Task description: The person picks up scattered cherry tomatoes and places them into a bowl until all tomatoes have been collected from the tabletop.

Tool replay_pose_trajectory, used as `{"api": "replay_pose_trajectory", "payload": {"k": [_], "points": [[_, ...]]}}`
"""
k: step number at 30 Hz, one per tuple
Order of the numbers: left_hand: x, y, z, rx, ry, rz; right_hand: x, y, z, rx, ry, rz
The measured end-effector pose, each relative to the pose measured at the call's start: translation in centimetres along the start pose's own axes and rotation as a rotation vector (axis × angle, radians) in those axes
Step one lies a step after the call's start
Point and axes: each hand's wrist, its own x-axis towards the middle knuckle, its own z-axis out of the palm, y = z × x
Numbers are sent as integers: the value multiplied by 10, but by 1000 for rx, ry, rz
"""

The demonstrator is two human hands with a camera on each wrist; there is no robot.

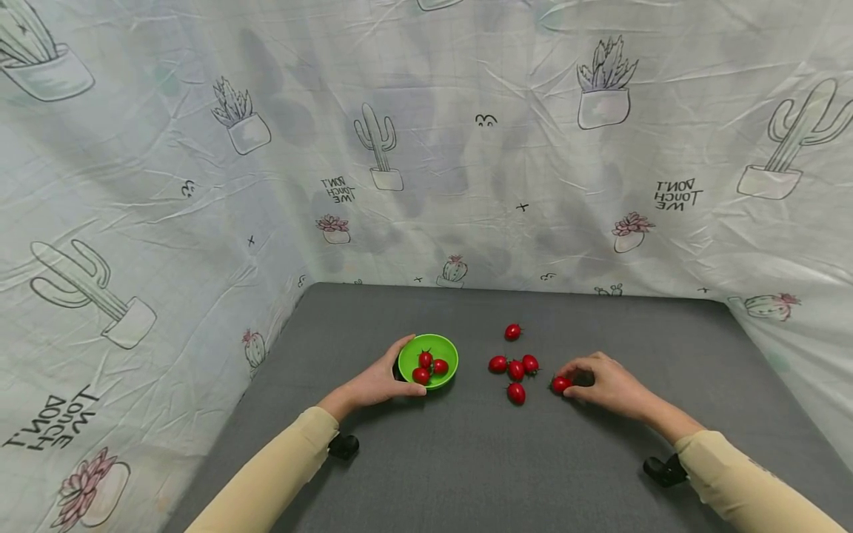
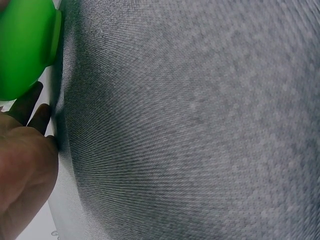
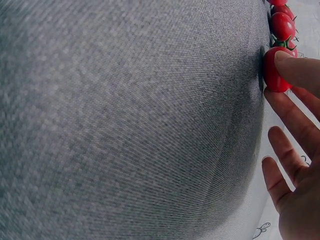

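The right hand (image 1: 603, 381) pinches a cherry tomato (image 1: 560, 384) between thumb and fingers at the right of the group on the grey worktop (image 1: 466, 459), with five loose cherry tomatoes (image 1: 516, 370) to its left. It should be light, smooth-skinned and a little slippery, firm yet liable to bruise or split under a hard squeeze, so a gentle hold across its rounded middle, clear of the leafy green stem end, looks best. Further left, the left hand (image 1: 383, 381) grips the green bowl (image 1: 436, 342), thumb near, fingers far, around three tomatoes; the bowl looks light and fairly stiff, best steadied by its wall.
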Motion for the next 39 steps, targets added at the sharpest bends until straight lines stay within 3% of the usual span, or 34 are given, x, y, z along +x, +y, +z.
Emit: {"api": "replay_pose_trajectory", "payload": {"k": [12,23,29,39], "points": [[-3,0,2,9,13,-2,-1,-2,2,-17,8,-10],[-3,-2,2,14,9,19,-1,-13,-6,-8,72,-14],[-2,-3,2,7,7,31,8,-23,-10,-5,91,-10],[-3,-2,1,3,-2,30,34,-51,-11,57,102,-74]]}}
